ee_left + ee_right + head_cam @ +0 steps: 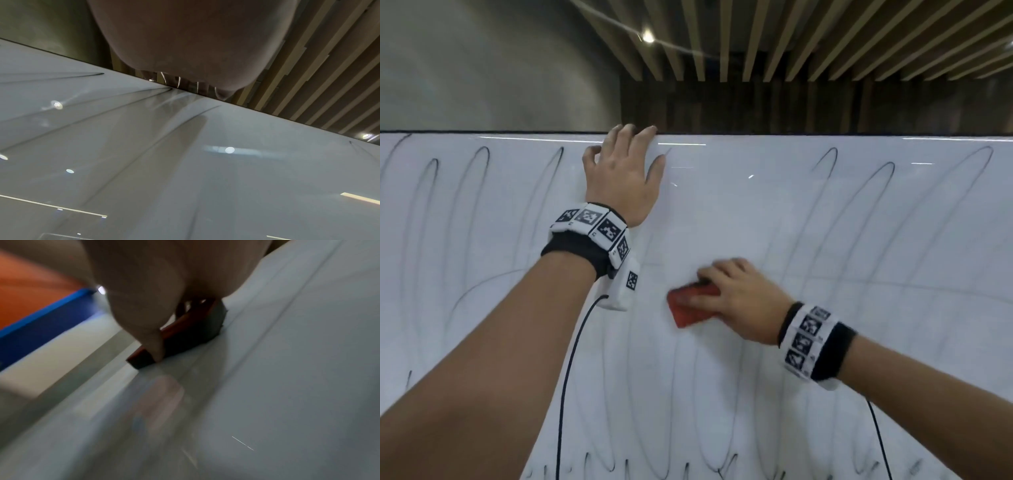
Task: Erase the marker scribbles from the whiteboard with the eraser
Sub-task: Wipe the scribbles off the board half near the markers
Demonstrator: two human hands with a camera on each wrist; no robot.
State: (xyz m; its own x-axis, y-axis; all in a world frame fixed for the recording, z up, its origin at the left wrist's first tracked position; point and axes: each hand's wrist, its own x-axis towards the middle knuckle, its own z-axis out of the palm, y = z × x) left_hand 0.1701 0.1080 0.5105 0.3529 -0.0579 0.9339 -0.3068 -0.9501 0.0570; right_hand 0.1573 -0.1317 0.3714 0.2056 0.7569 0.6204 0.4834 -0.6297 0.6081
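Whiteboard (756,212), head view: white glossy panel filling the lower frame, covered in tall looping marker scribbles (859,212); loops stay dark at far left and right, while the middle band around your hands looks faint and mostly wiped. Your left hand (625,178) lies against the board at its top edge, fingers (650,132) hooked over the rim, holding nothing else; it likely steadies the board or yourself against the wiping pressure. Your right hand (736,298) clamps the red eraser (688,306), fingers along its upper edge, thumb on its back, pressing it flat to the board in the middle zone, well below the left hand. Blur on the eraser suggests a stroke in progress. Tracker bands (592,228) wrap both wrists, cables hanging down.

Left wrist view: palm of the left hand (185,45) close to the lens, fingers going over the board's dark top edge (287,118). Several dark scribble strokes (92,113) run up toward that edge beside the hand, not yet wiped. Ceiling slats (318,65) show beyond.

Right wrist view: heavily blurred. Your right hand (148,288) grips the eraser (180,340), thumb (153,344) down its near side, felt face against the whiteboard (287,369). Only faint grey streaks show near it. Orange and blue shapes at upper left are too blurred to name.

Judgement: wiping is partway through; the outer loops and the bottom row remain.
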